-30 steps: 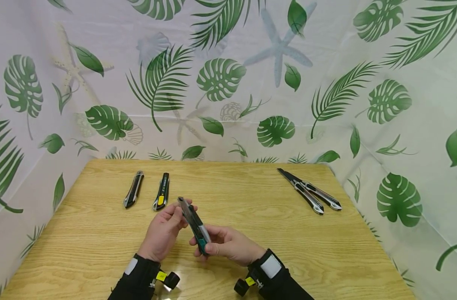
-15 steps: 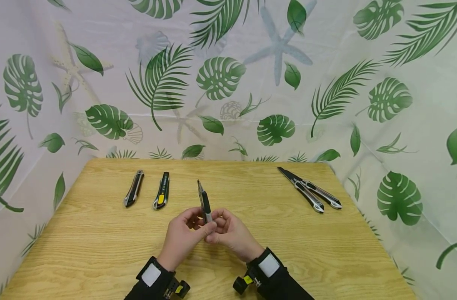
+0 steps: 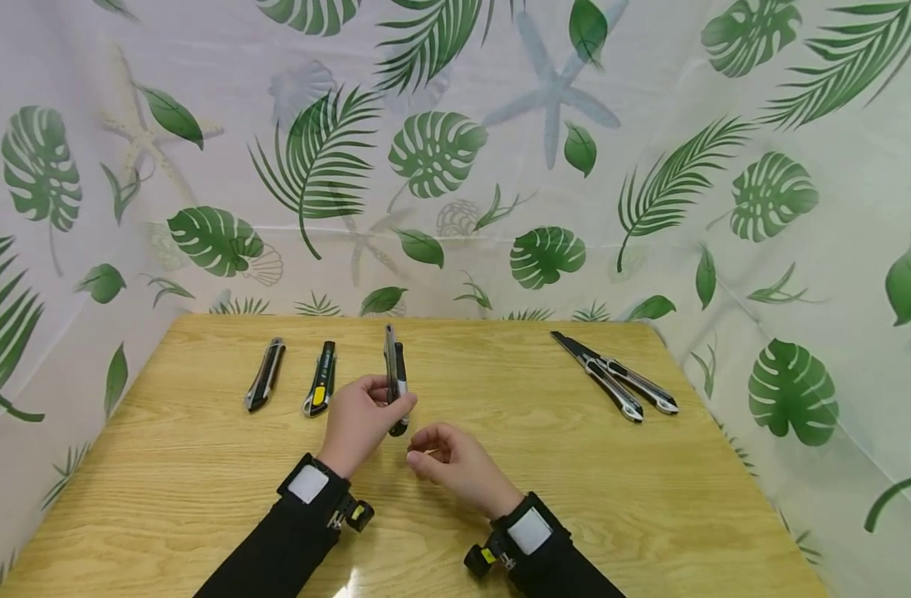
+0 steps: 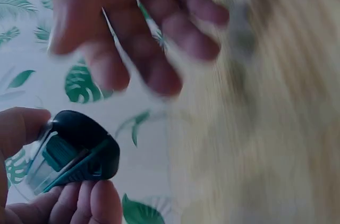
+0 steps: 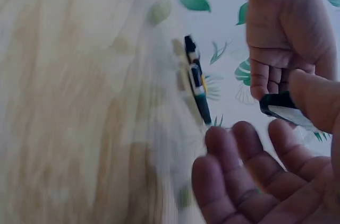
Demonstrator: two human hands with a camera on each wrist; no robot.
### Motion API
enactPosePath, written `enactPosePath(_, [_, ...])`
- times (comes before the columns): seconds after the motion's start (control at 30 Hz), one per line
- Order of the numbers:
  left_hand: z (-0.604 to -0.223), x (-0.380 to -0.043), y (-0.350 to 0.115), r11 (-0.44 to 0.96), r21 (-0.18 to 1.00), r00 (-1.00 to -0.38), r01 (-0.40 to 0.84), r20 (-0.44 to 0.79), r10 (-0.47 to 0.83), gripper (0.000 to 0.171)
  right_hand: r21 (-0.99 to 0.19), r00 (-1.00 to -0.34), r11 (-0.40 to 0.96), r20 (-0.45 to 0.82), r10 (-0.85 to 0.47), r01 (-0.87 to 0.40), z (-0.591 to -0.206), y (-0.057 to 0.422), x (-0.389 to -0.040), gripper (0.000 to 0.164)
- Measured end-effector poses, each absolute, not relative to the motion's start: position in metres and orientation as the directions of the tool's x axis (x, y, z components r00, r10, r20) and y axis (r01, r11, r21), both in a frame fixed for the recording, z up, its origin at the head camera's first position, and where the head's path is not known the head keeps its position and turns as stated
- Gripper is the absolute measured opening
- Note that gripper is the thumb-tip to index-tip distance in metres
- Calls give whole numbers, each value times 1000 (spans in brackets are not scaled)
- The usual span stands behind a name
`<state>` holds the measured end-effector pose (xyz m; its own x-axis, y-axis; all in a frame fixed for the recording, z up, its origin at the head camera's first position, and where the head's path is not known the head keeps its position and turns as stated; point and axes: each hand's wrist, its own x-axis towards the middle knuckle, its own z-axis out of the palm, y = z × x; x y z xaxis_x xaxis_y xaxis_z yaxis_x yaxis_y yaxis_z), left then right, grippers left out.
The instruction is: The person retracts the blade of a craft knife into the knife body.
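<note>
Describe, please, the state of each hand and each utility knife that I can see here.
Left hand: grip holding the raised utility knife.
Raised utility knife: off the table; blade position unclear.
Right hand: grip loosely curved, holding nothing.
Yellow-slider utility knife: lying, no blade visibly out.
Leftmost utility knife: lying, no blade visibly out.
Right-side utility knives: lying overlapped in view; one black blade extended.

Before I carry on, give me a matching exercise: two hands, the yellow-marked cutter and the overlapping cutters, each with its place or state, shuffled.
1. Left hand
2. Right hand
3. Yellow-marked cutter
4. Overlapping cutters

A. Lying on the right side of the table
B. Holding nothing
C. Lying on the left side of the table
D. Gripping a black-and-silver cutter

Pairs: 1-D, 2-B, 3-C, 4-A
</note>
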<state>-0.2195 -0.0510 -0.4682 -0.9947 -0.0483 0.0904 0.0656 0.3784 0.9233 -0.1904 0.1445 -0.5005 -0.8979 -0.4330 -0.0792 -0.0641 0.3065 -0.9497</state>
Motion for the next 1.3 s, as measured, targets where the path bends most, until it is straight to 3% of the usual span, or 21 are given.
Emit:
enactPosePath(0.17, [-471, -246, -53, 573, 818, -993, 56, 104, -53, 32, -834, -902, 529, -98, -421, -156, -500, 143, -189, 39])
enactPosePath(0.47, [-483, -291, -49, 786, 619, -998, 10, 52, -28, 29, -805, -886, 573, -145, -441, -154, -497, 141, -188, 43])
enactPosePath(0.8, [-492, -305, -42, 863, 503, -999, -52, -25, -46, 31, -795, -882, 586, -153, -446, -159, -494, 143, -186, 44])
enactPosePath(1.3, [-500, -312, -44, 870, 483, -995, -98, -16, -103, 26, -782, -885, 605, -167, -435, -150, -496, 143, -188, 42])
